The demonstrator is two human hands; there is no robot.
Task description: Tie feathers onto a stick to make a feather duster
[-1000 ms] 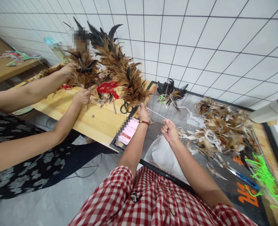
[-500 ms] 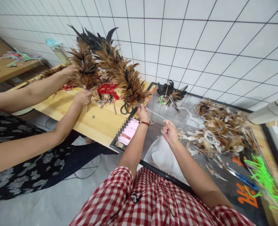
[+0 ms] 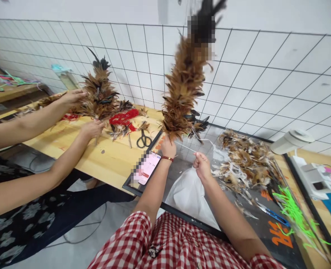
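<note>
My left hand (image 3: 168, 147) is closed round the base of a tall feather duster (image 3: 183, 89), which stands nearly upright with brown feathers below and black ones at its top. A thin white string (image 3: 184, 145) runs taut from the duster's base to my right hand (image 3: 202, 164), whose fist is closed on it. Behind the duster lies a small bunch of black feathers (image 3: 200, 125). White cloth or plastic (image 3: 186, 188) hangs over the table edge below my hands. The duster's handle is hidden by my left hand.
To my right lie a heap of brown feathers (image 3: 249, 157), blue-handled snips (image 3: 274, 216), green strings (image 3: 291, 209) and a white cup (image 3: 291, 141). A phone (image 3: 147, 168) and black scissors (image 3: 144, 140) are at left. A co-worker's hands (image 3: 91, 129) hold another feather duster (image 3: 99, 91).
The duster in my left hand has swung from leaning left to nearly upright. The string stays taut between my hands. My view has tilted up somewhat.
</note>
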